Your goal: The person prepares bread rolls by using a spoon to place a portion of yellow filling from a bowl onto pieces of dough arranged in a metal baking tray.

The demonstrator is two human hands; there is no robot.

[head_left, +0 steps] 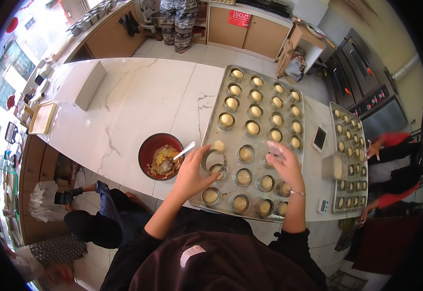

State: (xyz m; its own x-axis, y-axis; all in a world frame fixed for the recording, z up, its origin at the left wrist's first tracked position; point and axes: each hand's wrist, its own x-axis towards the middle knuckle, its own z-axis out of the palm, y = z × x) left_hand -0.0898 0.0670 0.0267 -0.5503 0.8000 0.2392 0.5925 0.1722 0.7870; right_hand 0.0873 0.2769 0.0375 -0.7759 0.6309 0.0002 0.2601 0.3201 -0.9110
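The left hand (192, 169), just left of the frame's middle, pinches a metal ring (216, 156) between thumb and bent fingers. The ring is thin-walled, round and silvery, and plain as far as can be seen. The right hand (285, 164), right of the middle, has its fingers loosely bent over the tray; whether it grips anything, I cannot tell. A bracelet (297, 193) circles its wrist.

Writing shows on a red bag (239, 18) at the top of the frame, in white letters; a pale label (192, 255) on the dark garment at lower centre is too small to read.

The held ring lies just right of the left hand's fingers, over the left edge of a large metal tray (233, 140). A bare dough round (218, 145) sits just beyond it. Other rings across the tray each surround a pale yellow round, plump and domed toward the top, flatter near the hands.

Left of the left hand, a red bowl (146, 154) holds crumbly yellowish filling (162, 157) and a white spoon (185, 150). Farther right on the marble-patterned worktop (172, 97) lie a phone (319, 139), a clear container (335, 166) and a second filled tray (348, 211), beside a red-sleeved co-worker (396, 139)
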